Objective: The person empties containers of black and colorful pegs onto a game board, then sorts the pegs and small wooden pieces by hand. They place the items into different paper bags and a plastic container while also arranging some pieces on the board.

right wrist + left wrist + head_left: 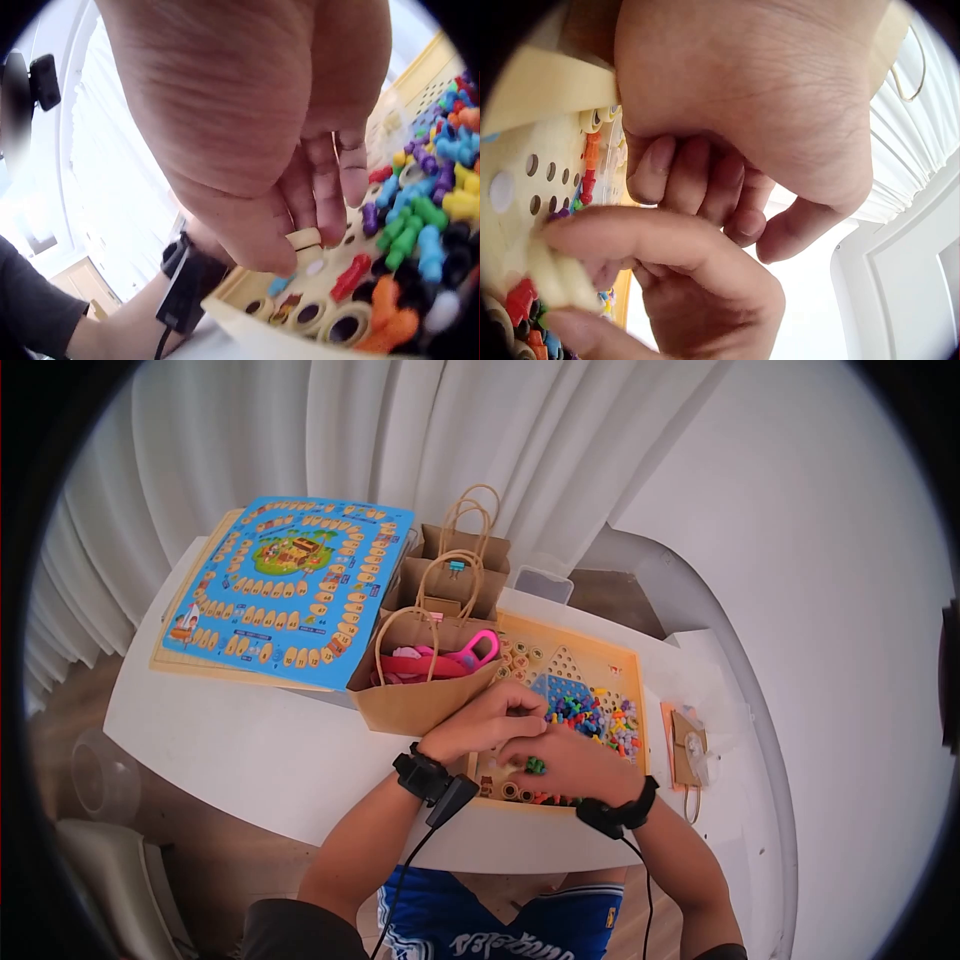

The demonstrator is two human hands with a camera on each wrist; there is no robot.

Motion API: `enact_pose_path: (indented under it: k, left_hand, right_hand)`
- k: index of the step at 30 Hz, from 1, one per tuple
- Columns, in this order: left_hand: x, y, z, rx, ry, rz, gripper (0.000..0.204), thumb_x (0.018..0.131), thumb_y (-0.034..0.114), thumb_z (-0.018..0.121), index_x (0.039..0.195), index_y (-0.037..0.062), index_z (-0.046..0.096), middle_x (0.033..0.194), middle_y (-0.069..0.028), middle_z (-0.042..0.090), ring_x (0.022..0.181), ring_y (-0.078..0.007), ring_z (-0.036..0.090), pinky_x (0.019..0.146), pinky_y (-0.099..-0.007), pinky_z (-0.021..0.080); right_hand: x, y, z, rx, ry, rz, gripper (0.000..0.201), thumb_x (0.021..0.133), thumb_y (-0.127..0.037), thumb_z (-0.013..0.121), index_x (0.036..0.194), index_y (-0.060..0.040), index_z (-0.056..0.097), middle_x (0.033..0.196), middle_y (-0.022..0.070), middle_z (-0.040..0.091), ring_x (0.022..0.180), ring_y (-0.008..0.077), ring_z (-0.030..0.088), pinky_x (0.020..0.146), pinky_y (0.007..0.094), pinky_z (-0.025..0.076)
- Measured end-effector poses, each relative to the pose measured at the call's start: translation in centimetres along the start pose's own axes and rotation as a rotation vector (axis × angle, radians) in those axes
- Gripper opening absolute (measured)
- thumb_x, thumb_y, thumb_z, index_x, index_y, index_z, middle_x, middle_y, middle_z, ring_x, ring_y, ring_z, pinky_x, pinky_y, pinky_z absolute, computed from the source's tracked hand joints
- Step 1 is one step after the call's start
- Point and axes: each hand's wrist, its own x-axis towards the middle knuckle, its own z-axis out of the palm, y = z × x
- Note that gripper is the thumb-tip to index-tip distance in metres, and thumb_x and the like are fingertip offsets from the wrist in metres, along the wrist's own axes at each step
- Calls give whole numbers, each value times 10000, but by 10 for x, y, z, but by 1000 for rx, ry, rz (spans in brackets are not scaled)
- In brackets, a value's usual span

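Observation:
My right hand [575,760] is low over the near part of a shallow wooden tray [643,710]. Its thumb and fingers pinch round pale wooden game pieces [305,241], blurred in the left wrist view. Close above it, my left hand [490,720] has its fingers [686,176] curled toward the palm, and nothing shows between them. Colourful plastic pegs [405,232] are heaped in the tray beside the right hand. Near the tray's front edge lie wooden pieces with dark round centres [347,327]. The hands hide part of the tray floor.
Left of the tray stand brown paper bags [425,695], the front one holding pink things. A blue board-game sheet [290,595] lies farther left on the white table [230,745]. A small brown paper bag [688,750] lies to the right; a clear plastic box [543,585] sits behind.

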Motion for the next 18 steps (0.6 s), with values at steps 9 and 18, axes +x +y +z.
enact_pose_path:
  k: [9, 18]
  left_hand:
    - [-1, 2, 1, 34, 20, 4, 257, 900, 125, 649, 716, 29, 498, 704, 39, 464, 703, -47, 424, 636, -263, 329]
    - [-1, 2, -2, 39, -24, -1, 297, 912, 162, 642, 706, 40, 467, 700, 50, 400, 690, -53, 375, 617, -270, 298]
  right_hand:
    - [-10, 34, -39, 171, 129, 373, 180, 858, -86, 768, 1033, -42, 772, 937, 110, 731, 831, 281, 702, 761, 347, 561]
    - [-12, 10, 1, 18, 149, 31, 196, 881, -96, 758, 1071, -46, 759, 1109, 137, 706, 986, 341, 691, 916, 409, 570]
